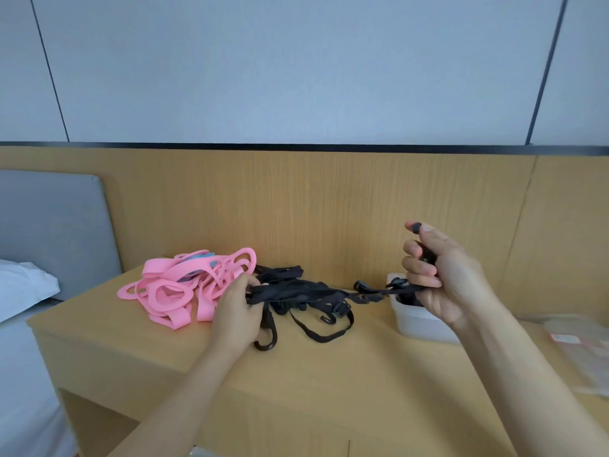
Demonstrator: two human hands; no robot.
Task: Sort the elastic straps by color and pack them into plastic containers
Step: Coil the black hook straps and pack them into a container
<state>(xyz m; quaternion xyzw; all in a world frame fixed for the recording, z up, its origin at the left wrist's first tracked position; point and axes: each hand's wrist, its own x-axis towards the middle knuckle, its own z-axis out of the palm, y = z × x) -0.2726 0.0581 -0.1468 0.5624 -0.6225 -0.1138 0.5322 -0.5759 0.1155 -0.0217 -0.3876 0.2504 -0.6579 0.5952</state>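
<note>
A tangle of black elastic straps with hooks and buckles lies in the middle of the wooden nightstand. My left hand pinches one end of a black strap at the pile. My right hand grips the other end, raised above a clear plastic container, so the strap stretches taut between them. Black strap pieces show inside the container, which my right hand partly hides. A heap of pink straps sits to the left, with a bit of blue in it.
A wooden wall panel rises right behind the nightstand. A bed with a white pillow and a grey headboard is on the left. Clear plastic bags lie at the right edge.
</note>
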